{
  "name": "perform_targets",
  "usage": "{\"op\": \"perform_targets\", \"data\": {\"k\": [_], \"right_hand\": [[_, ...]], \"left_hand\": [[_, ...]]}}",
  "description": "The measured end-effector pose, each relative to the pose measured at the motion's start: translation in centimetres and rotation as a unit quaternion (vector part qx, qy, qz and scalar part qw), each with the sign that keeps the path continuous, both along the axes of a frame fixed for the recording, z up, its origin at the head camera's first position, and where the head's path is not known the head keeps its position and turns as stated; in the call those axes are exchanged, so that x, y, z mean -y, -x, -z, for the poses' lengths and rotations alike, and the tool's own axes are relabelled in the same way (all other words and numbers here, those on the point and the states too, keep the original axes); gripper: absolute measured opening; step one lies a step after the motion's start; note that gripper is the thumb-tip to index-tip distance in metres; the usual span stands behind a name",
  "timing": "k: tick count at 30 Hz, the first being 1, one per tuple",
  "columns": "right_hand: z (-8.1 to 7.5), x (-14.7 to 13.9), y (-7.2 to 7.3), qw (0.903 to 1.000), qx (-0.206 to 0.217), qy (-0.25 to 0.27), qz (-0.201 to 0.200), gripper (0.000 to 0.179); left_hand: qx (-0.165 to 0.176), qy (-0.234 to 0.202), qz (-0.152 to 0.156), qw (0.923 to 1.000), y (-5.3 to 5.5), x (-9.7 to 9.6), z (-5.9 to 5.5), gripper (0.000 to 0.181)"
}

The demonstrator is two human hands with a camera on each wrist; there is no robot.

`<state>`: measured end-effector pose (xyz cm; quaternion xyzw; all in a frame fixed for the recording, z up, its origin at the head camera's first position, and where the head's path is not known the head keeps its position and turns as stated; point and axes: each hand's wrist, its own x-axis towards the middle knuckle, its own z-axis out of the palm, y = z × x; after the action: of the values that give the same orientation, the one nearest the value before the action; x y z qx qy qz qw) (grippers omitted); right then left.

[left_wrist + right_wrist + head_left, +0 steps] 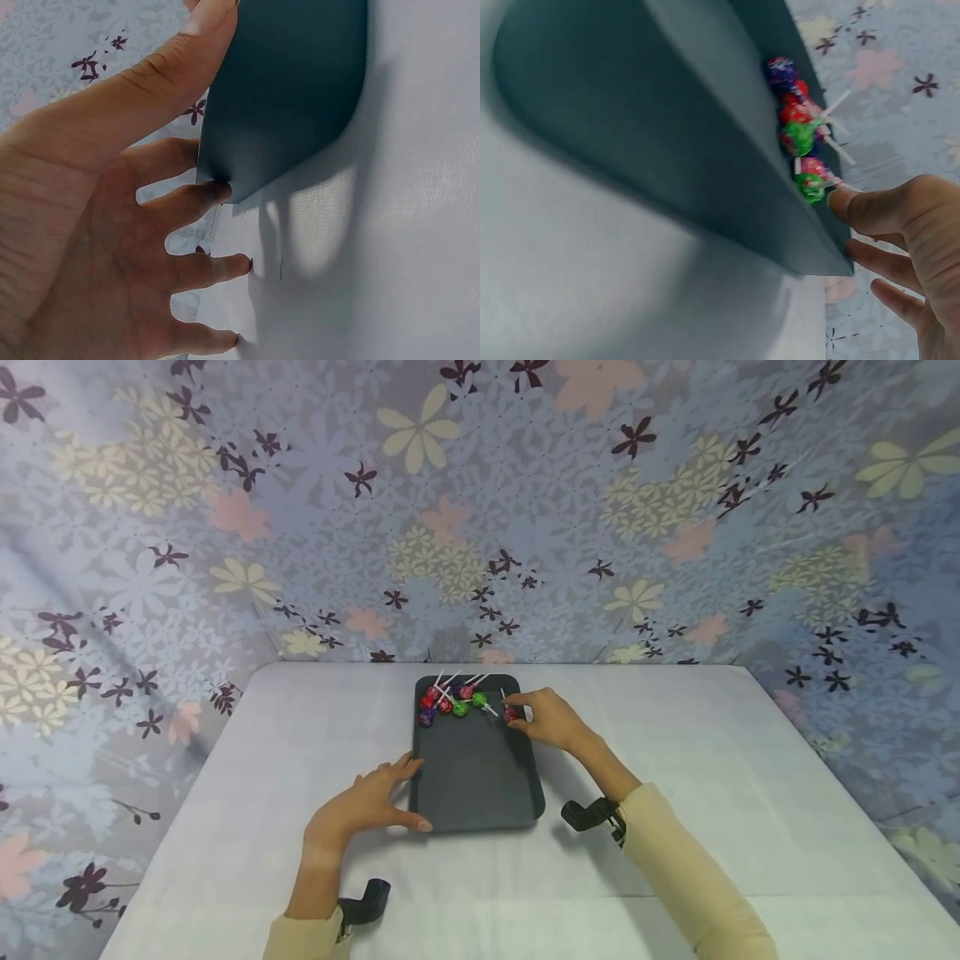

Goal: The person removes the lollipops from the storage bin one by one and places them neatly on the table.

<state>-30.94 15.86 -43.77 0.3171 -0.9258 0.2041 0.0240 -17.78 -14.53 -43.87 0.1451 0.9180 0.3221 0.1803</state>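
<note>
A dark grey tray (476, 785) lies on the white-covered table. Several wrapped lollipops, among them a green lollipop (480, 700) and a dark purple one (781, 73), are gathered at its far end. At the tray's far right, my right hand (551, 718) has its thumb and index finger around a red-purple lollipop (511, 715), whose white stick points away. In the right wrist view my thumb (847, 206) hides that lollipop. My left hand (367, 802) is spread along the tray's left side, thumb by the near corner, fingertips at the wall in the left wrist view.
White cloth covers the table (675, 718) on both sides of the tray. A flowered wall covering (480, 527) rises behind the table's far edge. Each wrist carries a black camera mount, such as the right mount (588, 814).
</note>
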Motion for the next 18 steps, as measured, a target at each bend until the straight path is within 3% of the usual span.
{"op": "perform_targets", "data": {"k": [9, 18], "right_hand": [[0.4, 0.7, 1.1, 0.9953, -0.038, -0.087, -0.019, 0.033], [0.7, 1.3, 1.5, 0.9941, -0.043, -0.058, -0.08, 0.018]], "left_hand": [[0.008, -0.002, 0.002, 1.0, 0.3, 0.1, 0.0, 0.101], [0.011, 0.006, 0.005, 0.9999, 0.4, 0.1, -0.3, 0.102]]}}
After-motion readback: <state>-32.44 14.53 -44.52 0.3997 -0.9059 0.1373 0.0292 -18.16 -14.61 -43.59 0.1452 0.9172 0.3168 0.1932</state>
